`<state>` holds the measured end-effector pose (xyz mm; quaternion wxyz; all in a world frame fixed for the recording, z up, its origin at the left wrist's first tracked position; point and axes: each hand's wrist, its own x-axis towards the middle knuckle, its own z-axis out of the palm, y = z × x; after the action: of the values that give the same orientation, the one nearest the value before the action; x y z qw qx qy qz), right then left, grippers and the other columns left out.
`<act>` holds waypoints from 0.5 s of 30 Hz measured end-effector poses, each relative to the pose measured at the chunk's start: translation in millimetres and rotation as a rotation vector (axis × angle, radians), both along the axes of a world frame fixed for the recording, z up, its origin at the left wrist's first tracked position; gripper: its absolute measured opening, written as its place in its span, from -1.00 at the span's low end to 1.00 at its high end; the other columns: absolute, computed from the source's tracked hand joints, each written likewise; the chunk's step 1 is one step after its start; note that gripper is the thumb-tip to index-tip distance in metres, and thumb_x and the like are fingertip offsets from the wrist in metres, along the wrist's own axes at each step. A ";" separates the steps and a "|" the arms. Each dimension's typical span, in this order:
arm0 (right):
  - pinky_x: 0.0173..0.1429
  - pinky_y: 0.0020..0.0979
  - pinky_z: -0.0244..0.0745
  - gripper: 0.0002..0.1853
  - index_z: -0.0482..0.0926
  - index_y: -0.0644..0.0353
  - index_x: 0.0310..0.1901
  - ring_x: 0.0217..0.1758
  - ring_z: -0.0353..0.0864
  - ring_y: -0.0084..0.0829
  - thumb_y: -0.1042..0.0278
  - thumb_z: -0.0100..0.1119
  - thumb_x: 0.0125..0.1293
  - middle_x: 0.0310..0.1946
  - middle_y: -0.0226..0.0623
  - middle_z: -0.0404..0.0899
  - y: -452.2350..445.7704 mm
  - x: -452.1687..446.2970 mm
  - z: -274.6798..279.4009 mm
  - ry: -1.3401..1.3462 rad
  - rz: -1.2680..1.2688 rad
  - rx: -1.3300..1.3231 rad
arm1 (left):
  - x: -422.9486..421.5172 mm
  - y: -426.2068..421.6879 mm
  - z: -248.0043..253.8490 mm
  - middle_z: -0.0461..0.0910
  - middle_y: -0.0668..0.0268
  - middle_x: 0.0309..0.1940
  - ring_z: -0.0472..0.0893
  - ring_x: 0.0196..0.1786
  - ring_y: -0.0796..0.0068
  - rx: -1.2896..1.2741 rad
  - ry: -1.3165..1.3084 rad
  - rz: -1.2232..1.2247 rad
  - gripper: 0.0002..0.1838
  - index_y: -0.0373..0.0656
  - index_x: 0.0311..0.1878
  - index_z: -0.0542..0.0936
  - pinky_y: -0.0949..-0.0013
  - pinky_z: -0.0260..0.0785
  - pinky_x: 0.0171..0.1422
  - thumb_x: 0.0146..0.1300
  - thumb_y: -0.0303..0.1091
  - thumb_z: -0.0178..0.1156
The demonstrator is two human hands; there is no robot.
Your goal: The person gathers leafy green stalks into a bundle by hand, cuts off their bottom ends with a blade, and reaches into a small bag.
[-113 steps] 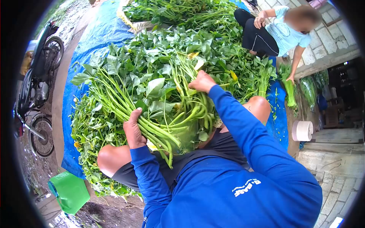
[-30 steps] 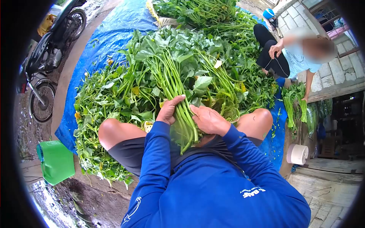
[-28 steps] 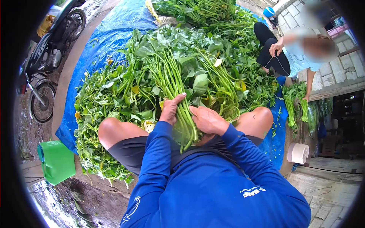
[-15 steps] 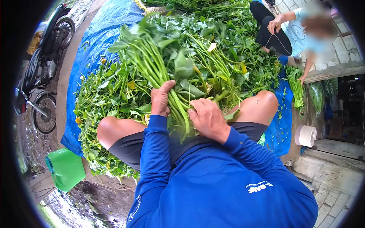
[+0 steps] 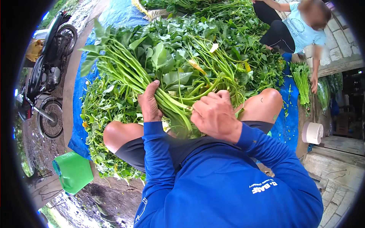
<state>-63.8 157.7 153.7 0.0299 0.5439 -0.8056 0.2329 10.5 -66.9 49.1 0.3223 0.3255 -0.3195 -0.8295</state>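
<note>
My left hand (image 5: 150, 102) is closed round a bunch of long green leafy stems (image 5: 127, 68), thumb on top. The leaves point up and to the left, and the cut ends come down past my fingers between my knees. My right hand (image 5: 216, 116) is beside those ends, its fingers curled into a fist with the back of the hand facing me. What lies inside that fist is hidden. Beyond both hands spreads a big heap of leafy greens (image 5: 110, 110), with loose stems (image 5: 218, 60) and some yellowed leaves in it.
A blue tarp (image 5: 283, 125) lies under the heap. To the right a person (image 5: 304, 30) reaches down by a bundle of greens (image 5: 301, 81); a pale roll-shaped object (image 5: 312, 133) sits below. At left are a motorcycle (image 5: 49, 76) and a green container (image 5: 74, 173).
The bunch in my left hand has tilted further left and come lower. My right hand has curled tighter and shifted slightly right. The other person's raised hand has moved up towards the frame's edge.
</note>
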 end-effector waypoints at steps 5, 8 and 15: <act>-0.08 0.10 0.33 -0.69 0.70 0.15 -0.51 -0.35 0.72 0.02 0.19 0.18 0.32 -0.52 -0.01 0.68 -18.4 2.4 -23.6 -0.353 -0.033 0.382 | 6.2 6.3 13.1 0.79 0.12 -0.11 0.82 -0.20 0.29 -0.266 -0.030 0.073 -0.69 -0.43 0.11 0.68 0.22 0.80 -0.07 0.33 -0.56 0.40; -0.04 0.13 0.62 -0.74 0.84 0.12 -0.29 -0.10 0.84 0.10 0.18 0.23 0.29 -0.25 0.02 0.82 -22.0 -11.5 -23.8 -0.498 0.175 0.781 | 10.4 0.5 27.8 0.78 0.12 -0.06 0.80 -0.17 0.30 -0.401 -0.082 0.080 -0.61 -0.45 0.19 0.67 0.24 0.75 -0.01 0.30 -0.56 0.41; 0.15 0.08 0.71 -0.62 0.86 0.11 0.08 -0.03 0.82 0.18 0.09 0.35 0.37 -0.07 0.04 0.83 71.3 -9.4 -137.7 -0.524 0.104 0.279 | 51.5 -68.4 48.1 0.76 0.11 0.12 0.79 0.08 0.14 -0.284 0.054 0.004 -0.40 -0.31 0.40 0.60 0.05 0.69 0.33 0.33 -0.29 0.42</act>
<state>-73.3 229.0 16.0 -0.2658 0.5046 -0.7813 0.2536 62.0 -135.3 97.2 0.3753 0.2547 -0.4243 -0.7837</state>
